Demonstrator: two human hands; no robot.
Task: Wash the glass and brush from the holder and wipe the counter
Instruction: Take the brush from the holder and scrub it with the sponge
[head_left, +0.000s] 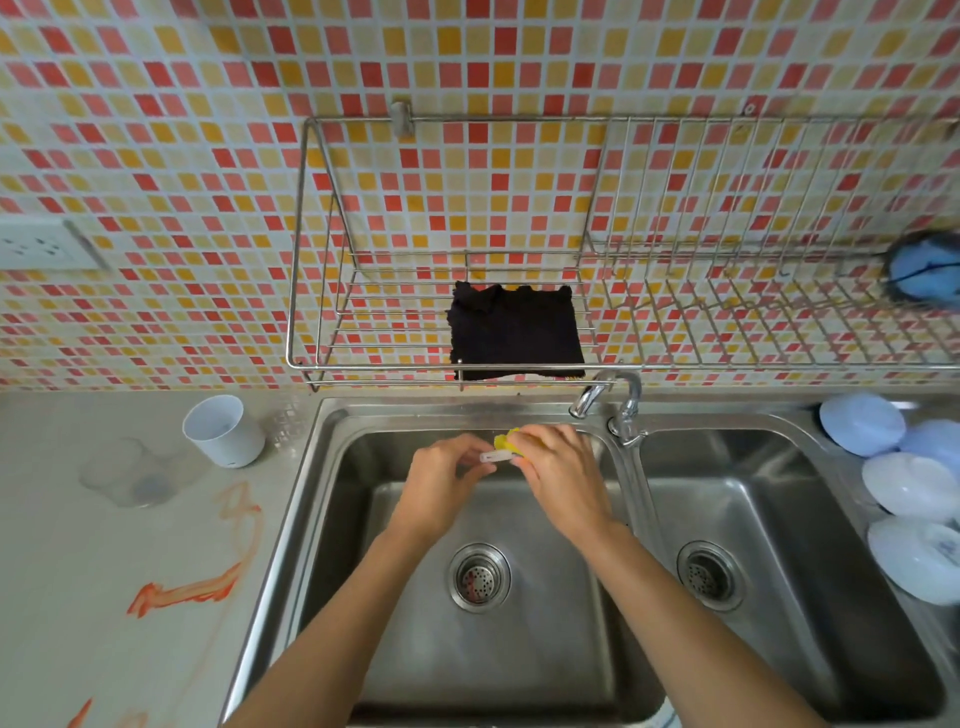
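Over the left sink basin (363, 467) my left hand (441, 483) pinches a small white brush (496, 457) by its handle. My right hand (563, 473) grips a yellow sponge (505, 440) pressed against the brush's other end, which is hidden under the sponge and fingers. A clear glass (127, 475) stands on the grey counter (104, 571) to the left. Behind it is the white cup-shaped holder (223, 431). Orange smears (192, 590) streak the counter.
The faucet (608, 400) stands between the two basins, spout toward the left one. A dark cloth (514, 332) hangs on the wire wall rack (363, 366). Several white bowls (909, 488) lie right of the right basin (779, 519). A blue scrubber (924, 273) hangs at far right.
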